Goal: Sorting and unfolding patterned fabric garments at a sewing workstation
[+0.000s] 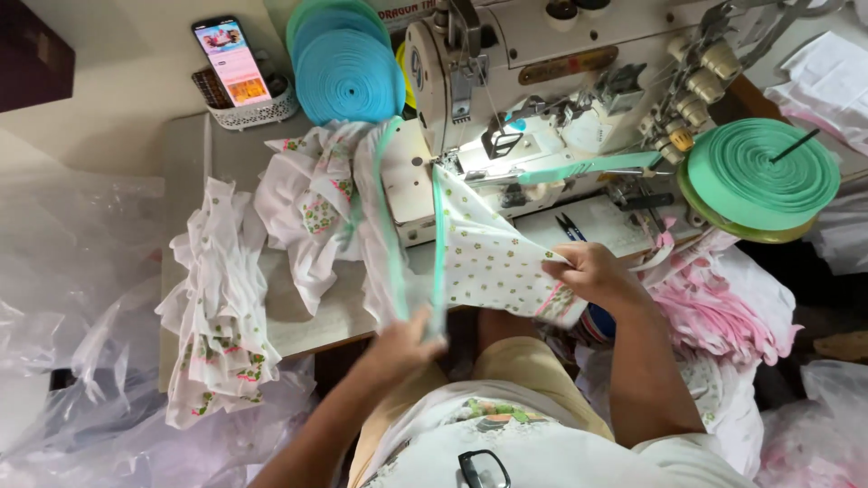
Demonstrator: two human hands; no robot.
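A white printed cloth piece (493, 258) with green edge binding hangs from the needle area of the sewing machine (542, 81). My right hand (588, 271) grips its right edge near the table front. My left hand (407, 339) is closed on the cloth's lower left end, where the green binding tape (438, 244) runs down. The green tape feeds from a folder arm (588, 167) toward the needle.
A green tape roll (764, 176) sits at the right of the machine, a blue roll (348, 72) behind it at the left. White printed pieces (221, 307) are heaped left, pink ones (714, 307) right. A phone (231, 59) stands in a basket. Small snips (570, 226) lie on the table.
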